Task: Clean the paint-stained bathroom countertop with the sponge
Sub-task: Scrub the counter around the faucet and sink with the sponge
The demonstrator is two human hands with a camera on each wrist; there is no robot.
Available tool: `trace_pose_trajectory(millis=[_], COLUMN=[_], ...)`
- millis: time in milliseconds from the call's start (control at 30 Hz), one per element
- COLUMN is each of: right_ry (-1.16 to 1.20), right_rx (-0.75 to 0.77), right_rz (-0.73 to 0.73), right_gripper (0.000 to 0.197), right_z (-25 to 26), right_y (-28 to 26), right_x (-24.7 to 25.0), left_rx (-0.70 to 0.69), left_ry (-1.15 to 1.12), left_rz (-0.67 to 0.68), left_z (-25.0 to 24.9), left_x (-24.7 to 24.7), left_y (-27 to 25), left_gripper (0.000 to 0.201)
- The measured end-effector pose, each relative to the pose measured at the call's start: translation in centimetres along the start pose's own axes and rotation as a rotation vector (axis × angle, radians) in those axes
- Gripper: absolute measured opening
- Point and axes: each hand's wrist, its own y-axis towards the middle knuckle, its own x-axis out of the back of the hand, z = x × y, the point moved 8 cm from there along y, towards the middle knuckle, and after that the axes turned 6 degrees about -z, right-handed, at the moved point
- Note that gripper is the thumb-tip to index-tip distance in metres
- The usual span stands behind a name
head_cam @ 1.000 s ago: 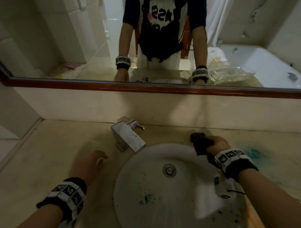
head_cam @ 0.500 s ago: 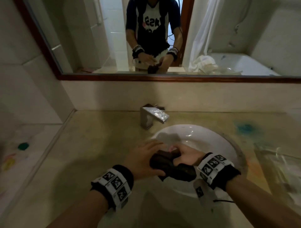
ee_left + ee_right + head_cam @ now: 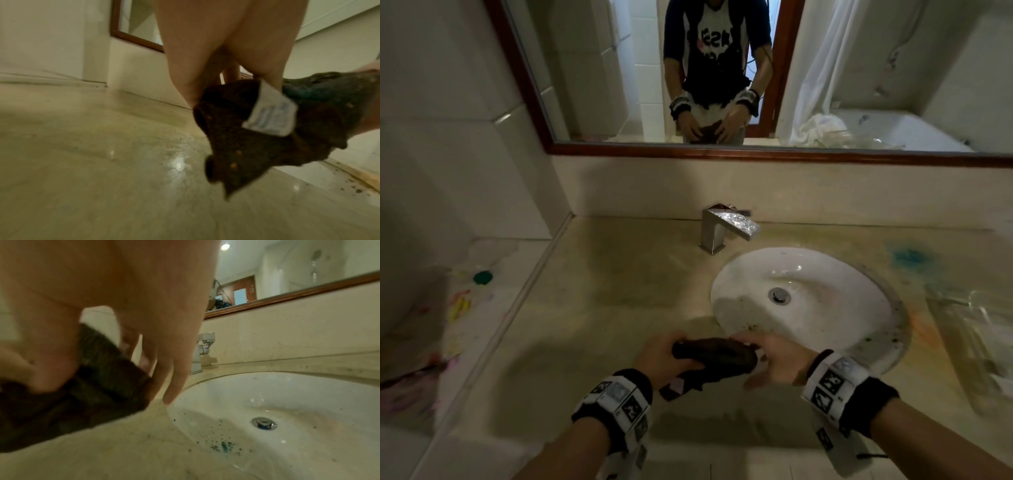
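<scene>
A dark brown sponge (image 3: 714, 354), cloth-like and carrying a white label, hangs just above the beige countertop (image 3: 602, 308) near its front edge, left of the basin. My left hand (image 3: 664, 356) grips its left end, and the label and a blue-green smear show on the sponge (image 3: 257, 138) in the left wrist view. My right hand (image 3: 774, 363) holds the right end, thumb under and fingers over the sponge (image 3: 92, 386). A blue paint stain (image 3: 911, 257) marks the counter at the far right. An orange smear lies right of the basin.
A white round sink (image 3: 739, 274) with dark and teal specks sits mid-counter, with a chrome faucet (image 3: 722, 226) behind it. Crumpled clear plastic (image 3: 969, 325) lies at the right. A lower ledge on the left bears green (image 3: 482, 277) and yellow paint blots. A mirror hangs above.
A second ago my right hand alone held the sponge at the sink's back rim. My left hand then joined it, and both now hold it nearer the front edge, left of the sink.
</scene>
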Motion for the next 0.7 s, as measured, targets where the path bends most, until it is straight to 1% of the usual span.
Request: trace_pose_trajectory(millis=[67, 133, 167, 200, 267, 333, 400, 467, 500, 533, 567, 600, 633, 700], right_ry=[0.011, 0.117, 0.183, 0.247, 0.341, 0.365, 0.371, 0.419, 0.454, 0.504, 0.575, 0.644, 0.685, 0.688], right_rx=[0.014, -0.01, -0.012, -0.009, -0.001, 0.017, 0.037, 0.041, 0.035, 0.016, -0.014, -0.047, -0.079, -0.138], right_rz=[-0.138, -0.201, -0.221, -0.241, -0.257, -0.251, -0.265, -0.299, -0.321, -0.341, -0.353, -0.366, -0.385, -0.406], right_gripper=[0.038, 0.015, 0.013, 0.015, 0.018, 0.021, 0.013, 0.005, 0.008, 0.017, 0.025, 0.028, 0.028, 0.027], right_z=[-0.6, -1.1, -0.8, -0.4, 0.8, 1.7, 2.6, 3.0, 3.0, 2.7, 2.2, 1.6, 0.9, -0.9], right_y=[0.1, 0.1, 0.1, 0.2, 0.4, 1.0, 1.7, 2.2, 2.3, 2.5, 2.6, 2.6, 2.5, 2.3], right_x=[0.7, 1.2, 1.5, 1.8, 2.3, 2.4, 2.8, 3.4, 3.8, 4.1, 4.2, 4.2, 4.3, 4.2], left_rx=[0.009, 0.014, 0.024, 0.027, 0.051, 0.068, 0.081, 0.076, 0.072, 0.069, 0.076, 0.089, 0.111, 0.172], left_ry=[-0.029, -0.046, -0.059, -0.071, -0.093, -0.175, -0.271, -0.288, -0.265, -0.243, -0.244, -0.273, -0.308, -0.371], left_rz=[0.043, 0.095, 0.116, 0.122, 0.103, 0.049, 0.017, -0.032, -0.071, -0.12, -0.163, -0.201, -0.231, -0.303], left_z=[0.0, 0.1, -0.1, -0.4, -0.8, -1.1, -1.3, -1.2, -1.2, -1.0, -0.7, -0.2, 0.3, 2.1], left_x=[-0.4, -1.3, -1.7, -1.9, -2.1, -1.7, -1.1, -0.1, 0.7, 1.6, 2.6, 3.4, 4.3, 5.9], left_y=[-0.7, -1.3, -1.5, -1.8, -1.8, -1.7, -1.6, -1.2, -1.0, -0.7, -0.4, -0.1, 0.1, 0.8], left_gripper=[0.029, 0.024, 0.02, 0.024, 0.045, 0.055, 0.053, 0.047, 0.042, 0.037, 0.034, 0.033, 0.034, 0.039])
